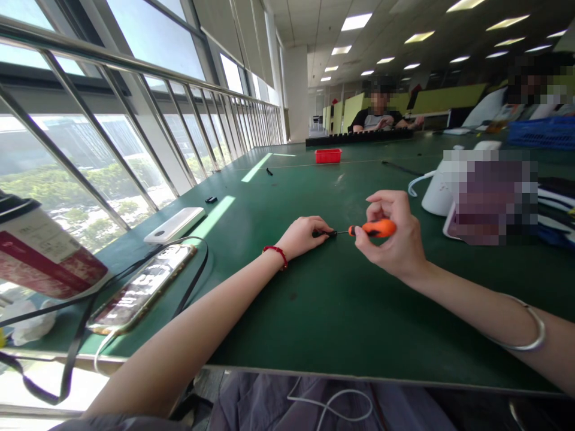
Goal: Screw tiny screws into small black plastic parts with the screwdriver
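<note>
Orange screwdriver [381, 227] juts leftward from the right grip [401, 246].

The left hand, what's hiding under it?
A small black piece pokes out from under the left hand, towards the orange screwdriver. The hand covers the rest of it and the green table beneath.

1. Stretches left arm [215, 308] slantwise from the lower left toward the middle
2. Turns left wrist [279, 256] slightly inward
3. Rests left hand [305, 233] low, back upward, with fingertips bunched in a pinch
4. Reaches right arm [480, 305] in from the lower right
5. Angles right wrist [417, 268] upward
6. Holds right hand [406, 245] gripping, facing left, with fingers loosely curled above the thumb [365, 244]
</note>
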Tool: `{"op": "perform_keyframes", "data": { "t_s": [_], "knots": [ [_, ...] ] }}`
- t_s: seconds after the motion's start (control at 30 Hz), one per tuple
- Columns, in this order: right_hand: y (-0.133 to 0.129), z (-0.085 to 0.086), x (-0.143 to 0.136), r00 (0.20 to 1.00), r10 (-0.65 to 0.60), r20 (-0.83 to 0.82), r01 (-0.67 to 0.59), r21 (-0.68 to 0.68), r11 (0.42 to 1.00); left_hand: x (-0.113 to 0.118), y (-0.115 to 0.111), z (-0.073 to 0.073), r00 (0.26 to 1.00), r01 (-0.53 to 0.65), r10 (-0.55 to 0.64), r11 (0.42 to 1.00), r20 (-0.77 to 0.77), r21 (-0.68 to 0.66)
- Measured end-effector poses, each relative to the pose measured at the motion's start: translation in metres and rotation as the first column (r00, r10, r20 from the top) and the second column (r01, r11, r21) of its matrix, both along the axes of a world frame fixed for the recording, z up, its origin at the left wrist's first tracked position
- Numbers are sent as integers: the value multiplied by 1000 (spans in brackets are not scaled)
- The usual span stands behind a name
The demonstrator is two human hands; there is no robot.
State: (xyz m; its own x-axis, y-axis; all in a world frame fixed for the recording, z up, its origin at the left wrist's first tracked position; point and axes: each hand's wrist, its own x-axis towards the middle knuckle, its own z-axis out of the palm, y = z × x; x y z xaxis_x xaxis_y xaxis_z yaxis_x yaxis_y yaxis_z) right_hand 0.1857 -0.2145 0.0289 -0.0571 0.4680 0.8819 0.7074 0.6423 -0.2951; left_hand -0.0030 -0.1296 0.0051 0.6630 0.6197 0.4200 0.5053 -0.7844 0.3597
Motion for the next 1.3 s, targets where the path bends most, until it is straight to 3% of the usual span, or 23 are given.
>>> {"op": "perform_keyframes", "data": {
  "t_s": [0.23,0.37,0.57,0.77,0.93,1.17,1.3],
  "knots": [
    [-2,-1,-2,998,44,38,-44,-4,999,0,0,0,1000,-3,3,1000,2,-5],
    [0,-2,-1,999,33,14,-34,45,998,0,0,0,1000,-5,5,1000,14,-12],
    [-1,-1,-1,994,-24,104,15,89,996,0,0,0,1000,-11,11,1000,13,-13],
    [0,-1,0,999,-1,49,-5,116,993,0,-1,0,999,-2,2,1000,33,-10],
    [-2,1,0,992,-11,129,-7,141,990,0,1,-1,1000,-6,6,1000,16,-3],
    [0,-1,0,998,-3,68,-7,141,990,0,2,-2,1000,-7,8,1000,27,-14],
    [0,-1,0,993,-30,113,18,112,994,0,2,-2,1000,-9,9,1000,27,-12]
  ]
}}
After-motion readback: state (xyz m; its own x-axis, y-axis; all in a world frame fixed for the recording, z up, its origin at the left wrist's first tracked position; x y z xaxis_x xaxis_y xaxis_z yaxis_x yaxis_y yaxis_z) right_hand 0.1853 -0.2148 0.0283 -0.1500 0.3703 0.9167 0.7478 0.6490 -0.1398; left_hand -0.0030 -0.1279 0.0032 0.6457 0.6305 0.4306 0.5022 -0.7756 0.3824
